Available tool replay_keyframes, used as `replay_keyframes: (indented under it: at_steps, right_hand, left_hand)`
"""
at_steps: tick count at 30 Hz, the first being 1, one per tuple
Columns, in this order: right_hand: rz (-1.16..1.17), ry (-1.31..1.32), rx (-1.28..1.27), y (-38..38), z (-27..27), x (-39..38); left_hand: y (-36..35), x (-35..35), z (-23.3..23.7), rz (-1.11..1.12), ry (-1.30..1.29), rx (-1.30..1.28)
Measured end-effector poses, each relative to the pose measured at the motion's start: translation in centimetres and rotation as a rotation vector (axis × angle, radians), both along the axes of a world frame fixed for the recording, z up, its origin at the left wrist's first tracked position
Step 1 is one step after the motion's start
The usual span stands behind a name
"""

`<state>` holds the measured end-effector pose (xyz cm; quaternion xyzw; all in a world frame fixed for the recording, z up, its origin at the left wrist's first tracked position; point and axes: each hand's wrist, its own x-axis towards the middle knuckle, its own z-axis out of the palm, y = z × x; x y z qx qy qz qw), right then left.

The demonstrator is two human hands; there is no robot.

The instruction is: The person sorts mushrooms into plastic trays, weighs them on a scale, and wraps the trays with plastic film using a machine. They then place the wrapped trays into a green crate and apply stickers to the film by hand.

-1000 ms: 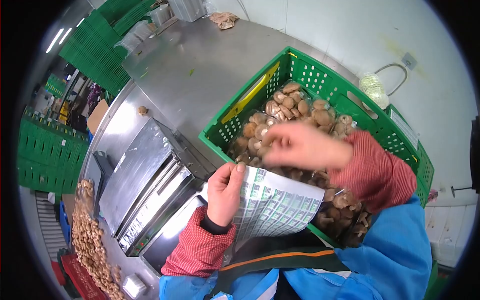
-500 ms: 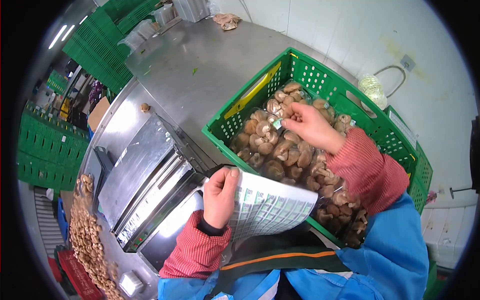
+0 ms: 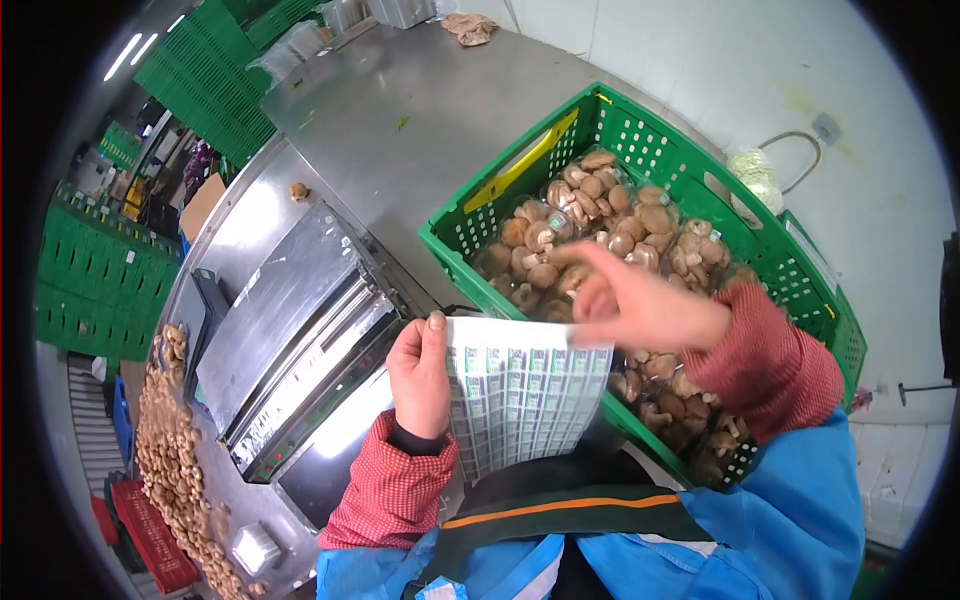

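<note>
Our left hand (image 3: 420, 375) stands upright, thumb pinched against fingers — a closed grip; our right hand (image 3: 640, 305) hovers blurred, fingers loosely spread.

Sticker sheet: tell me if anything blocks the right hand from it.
Nothing visible does. The right hand is blurred just above the top edge of the sticker sheet; the left hand pinches its left side.

Glossy paper sticker sheet (image 3: 522, 400), perforated plastic crate (image 3: 640, 150) (brushed-steel table (image 3: 400, 150))

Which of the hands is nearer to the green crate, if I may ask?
Right. The right hand hovers over the green crate; the left hand holds a label sheet just outside it.
</note>
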<state>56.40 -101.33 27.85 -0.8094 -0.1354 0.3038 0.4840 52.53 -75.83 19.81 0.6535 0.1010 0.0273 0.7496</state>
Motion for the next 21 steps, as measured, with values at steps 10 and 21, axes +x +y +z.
replay_keyframes:
  at_steps: [10, 21]
  right_hand:
    - [-0.417, -0.15, 0.481, -1.5, -2.2, -8.6]
    - [-0.556, -0.238, 0.325, -0.9, -0.8, -16.1]
  left_hand:
    - [0.3, -3.1, 1.5, -0.241, -0.252, -0.066]
    - [0.3, -6.3, 3.2, -0.595, -0.074, -0.047]
